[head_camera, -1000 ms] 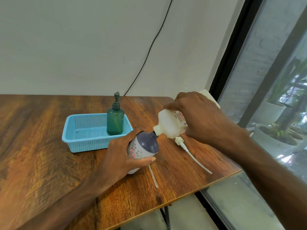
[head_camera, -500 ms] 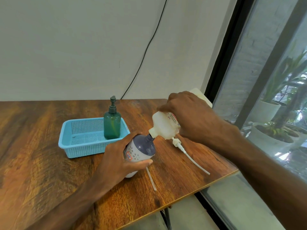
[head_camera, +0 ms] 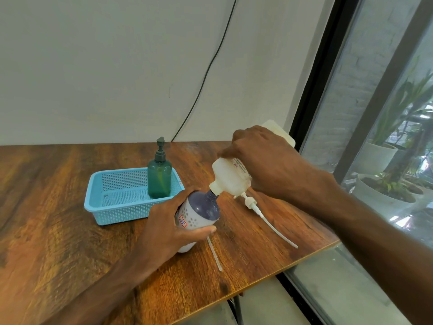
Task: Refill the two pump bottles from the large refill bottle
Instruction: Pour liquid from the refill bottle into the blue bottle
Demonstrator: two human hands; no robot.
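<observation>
My right hand point(head_camera: 264, 160) grips the large white refill bottle point(head_camera: 230, 178), tipped neck-down so its mouth meets the open neck of a white and purple bottle point(head_camera: 199, 212). That bottle stands on the wooden table point(head_camera: 58, 242), held around its body by my left hand point(head_camera: 164, 231). A white pump head with a long tube point(head_camera: 260, 213) lies on the table under the refill bottle. A second loose tube point(head_camera: 214, 255) lies near the purple bottle's base. A green pump bottle point(head_camera: 159, 175) with its pump on stands upright in a blue basket point(head_camera: 117, 207).
The table's right edge point(head_camera: 304, 259) runs close to a black-framed window point(head_camera: 351, 113). Potted plants point(head_camera: 386, 188) sit beyond the glass. A black cable point(head_camera: 206, 73) hangs down the white wall behind the table.
Both hands keep their grip and the refill bottle stays tipped onto the purple bottle's neck. Only my head view has shifted slightly.
</observation>
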